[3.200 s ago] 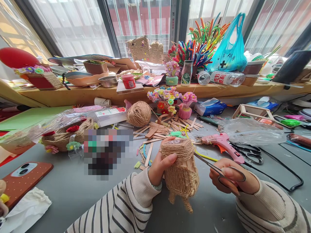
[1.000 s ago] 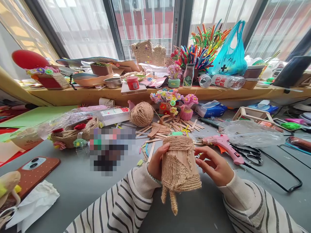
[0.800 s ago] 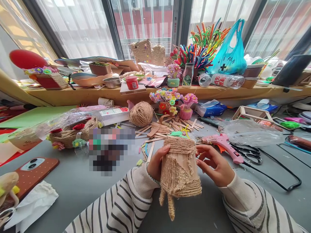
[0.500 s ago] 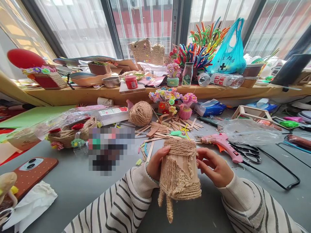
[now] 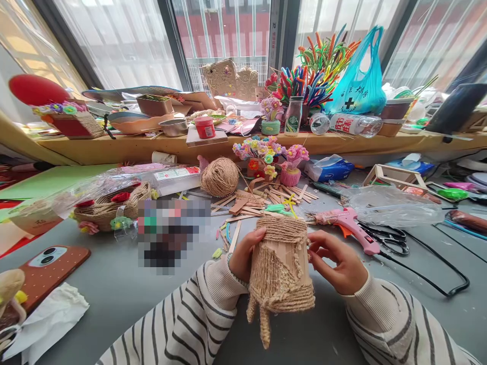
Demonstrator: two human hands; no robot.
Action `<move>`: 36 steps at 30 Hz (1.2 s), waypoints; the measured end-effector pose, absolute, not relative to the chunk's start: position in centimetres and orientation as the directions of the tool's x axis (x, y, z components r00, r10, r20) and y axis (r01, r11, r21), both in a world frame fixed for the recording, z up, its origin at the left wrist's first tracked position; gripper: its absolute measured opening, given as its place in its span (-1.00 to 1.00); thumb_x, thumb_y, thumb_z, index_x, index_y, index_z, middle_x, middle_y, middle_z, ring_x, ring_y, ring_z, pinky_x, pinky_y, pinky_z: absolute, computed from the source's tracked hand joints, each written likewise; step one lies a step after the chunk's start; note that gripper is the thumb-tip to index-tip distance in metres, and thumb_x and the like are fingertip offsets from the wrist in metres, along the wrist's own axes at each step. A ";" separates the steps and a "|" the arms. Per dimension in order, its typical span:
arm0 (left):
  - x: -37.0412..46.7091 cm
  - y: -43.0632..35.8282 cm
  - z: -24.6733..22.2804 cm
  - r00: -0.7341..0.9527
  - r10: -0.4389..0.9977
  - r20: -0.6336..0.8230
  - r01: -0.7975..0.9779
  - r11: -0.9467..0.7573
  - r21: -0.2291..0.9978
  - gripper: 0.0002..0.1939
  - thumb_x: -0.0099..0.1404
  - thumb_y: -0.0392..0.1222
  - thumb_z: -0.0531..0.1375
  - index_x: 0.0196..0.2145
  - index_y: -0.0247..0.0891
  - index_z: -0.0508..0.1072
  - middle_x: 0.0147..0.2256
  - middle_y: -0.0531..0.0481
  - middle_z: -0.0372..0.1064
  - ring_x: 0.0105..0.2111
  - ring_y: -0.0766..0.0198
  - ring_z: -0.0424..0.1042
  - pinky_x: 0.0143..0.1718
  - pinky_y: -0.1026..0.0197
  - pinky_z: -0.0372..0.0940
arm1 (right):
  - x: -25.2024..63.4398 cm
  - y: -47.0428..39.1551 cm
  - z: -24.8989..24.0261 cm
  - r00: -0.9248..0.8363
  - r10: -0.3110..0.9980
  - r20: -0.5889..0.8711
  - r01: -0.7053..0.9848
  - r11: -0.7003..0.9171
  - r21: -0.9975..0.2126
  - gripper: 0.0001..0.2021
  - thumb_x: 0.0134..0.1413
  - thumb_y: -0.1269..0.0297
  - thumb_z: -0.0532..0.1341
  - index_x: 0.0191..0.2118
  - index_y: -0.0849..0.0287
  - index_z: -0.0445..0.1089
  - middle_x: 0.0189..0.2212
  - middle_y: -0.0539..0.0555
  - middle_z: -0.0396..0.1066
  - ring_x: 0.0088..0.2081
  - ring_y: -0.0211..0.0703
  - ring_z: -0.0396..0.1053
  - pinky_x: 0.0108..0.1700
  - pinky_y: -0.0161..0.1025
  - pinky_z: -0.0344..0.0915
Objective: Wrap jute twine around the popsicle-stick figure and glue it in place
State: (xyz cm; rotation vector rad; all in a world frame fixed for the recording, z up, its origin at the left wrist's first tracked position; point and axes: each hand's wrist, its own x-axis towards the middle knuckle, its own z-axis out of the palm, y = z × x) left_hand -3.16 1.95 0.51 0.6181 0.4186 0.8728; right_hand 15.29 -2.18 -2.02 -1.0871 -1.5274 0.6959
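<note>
My left hand point(image 5: 245, 256) is closed around the left side of a small wooden craft piece point(image 5: 281, 268), its thumb resting near the top. Jute twine wraps the top, left side and base, while bare wood shows in the middle. Two twine-covered legs point(image 5: 265, 327) stick out at the lower left. At the upper right edge, my right hand point(image 5: 337, 261) has its thumb and fingers pinched together against the side; what lies between the fingertips is too small to make out. A loose bit of twine point(image 5: 297, 256) hangs beside those fingers.
Beyond the piece lie wooden craft sticks point(image 5: 274, 195) and a ball of twine point(image 5: 219, 176). On the right are a pink glue gun point(image 5: 353, 228) with a black cord and black scissors point(image 5: 391, 238). A phone point(image 5: 53, 268) and crumpled tissue point(image 5: 57, 319) lie left.
Almost nothing differs. The right hand has shifted very slightly at the craft piece's edge, and the left hand keeps its hold.
</note>
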 end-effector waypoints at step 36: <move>-3.0 2.2 0.1 0.616 0.773 -0.149 -0.481 0.519 0.706 -0.58 0.05 0.05 0.26 -0.24 -0.33 0.56 -0.32 -0.18 0.60 -0.07 -0.15 0.51 0.03 -0.08 0.32 | 16.4 -1.3 -1.3 0.422 0.861 0.282 -0.020 0.320 -0.947 -0.79 0.03 0.11 0.32 -0.37 0.13 0.38 -0.43 0.01 0.45 -0.45 -0.28 0.40 -0.54 -0.40 0.38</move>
